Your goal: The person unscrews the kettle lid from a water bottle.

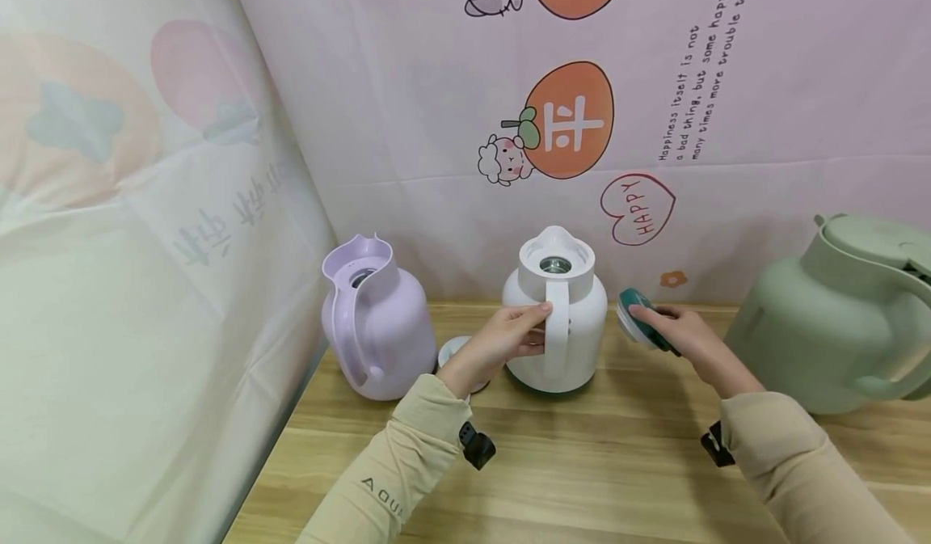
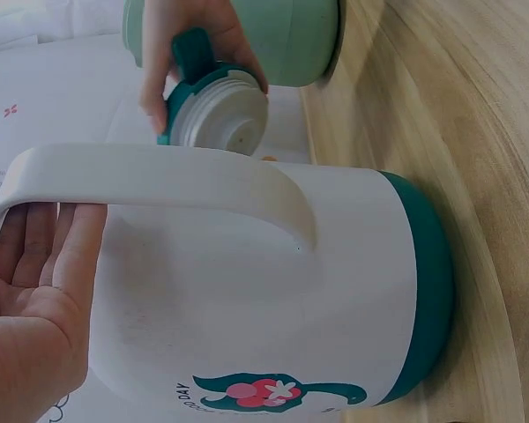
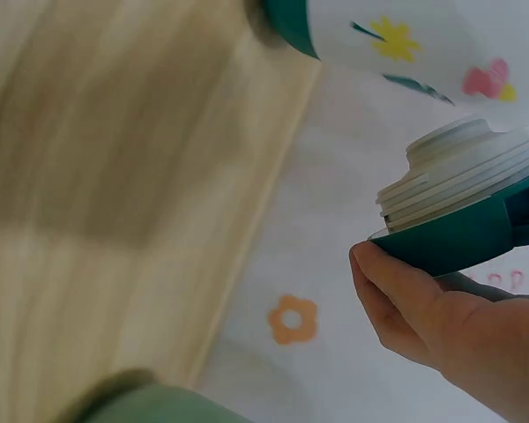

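Observation:
A white thermos jug (image 1: 585, 326) with a green base stands on the table, its mouth uncovered. My left hand (image 1: 502, 335) grips the jug's handle (image 2: 167, 176) near the top, fingers passing through the loop. To the right of the jug, my right hand (image 1: 687, 338) holds a green jug lid (image 3: 463, 238) by its rim, above the table. The lid is tilted, and its white threaded plug (image 2: 225, 115) faces the jug. In the right wrist view, flower prints show on the jug's side.
At the left stands a lilac jug (image 1: 393, 334) with its mouth uncovered. A small white round piece (image 1: 451, 348) lies between it and the white jug, partly behind my left wrist. A large sage green jug (image 1: 815, 326), lid on, stands at the right. A printed cloth (image 1: 436, 124) hangs behind.

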`<act>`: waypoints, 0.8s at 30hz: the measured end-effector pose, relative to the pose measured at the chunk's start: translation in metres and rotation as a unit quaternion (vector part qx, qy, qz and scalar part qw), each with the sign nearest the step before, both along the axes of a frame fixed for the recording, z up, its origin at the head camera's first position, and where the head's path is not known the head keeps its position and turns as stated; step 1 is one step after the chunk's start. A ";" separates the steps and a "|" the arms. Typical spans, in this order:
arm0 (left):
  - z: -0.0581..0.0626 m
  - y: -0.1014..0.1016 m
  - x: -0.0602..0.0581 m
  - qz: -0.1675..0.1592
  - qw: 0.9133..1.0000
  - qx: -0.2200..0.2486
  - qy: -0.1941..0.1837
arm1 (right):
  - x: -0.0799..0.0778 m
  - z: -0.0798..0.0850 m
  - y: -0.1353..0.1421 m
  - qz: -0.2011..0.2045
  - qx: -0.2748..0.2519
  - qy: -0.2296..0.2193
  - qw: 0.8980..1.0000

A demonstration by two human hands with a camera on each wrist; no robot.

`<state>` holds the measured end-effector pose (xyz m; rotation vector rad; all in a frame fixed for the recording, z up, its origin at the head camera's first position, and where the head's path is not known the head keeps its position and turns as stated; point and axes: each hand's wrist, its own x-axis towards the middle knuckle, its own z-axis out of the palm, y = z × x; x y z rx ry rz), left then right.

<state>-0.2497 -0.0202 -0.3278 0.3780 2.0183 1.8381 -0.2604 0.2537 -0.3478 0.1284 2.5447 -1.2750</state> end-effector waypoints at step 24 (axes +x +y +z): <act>0.000 -0.002 -0.001 -0.004 1.000 -0.001 -0.005 | -0.002 -0.048 -0.010 0.006 -0.160 -0.024 0.987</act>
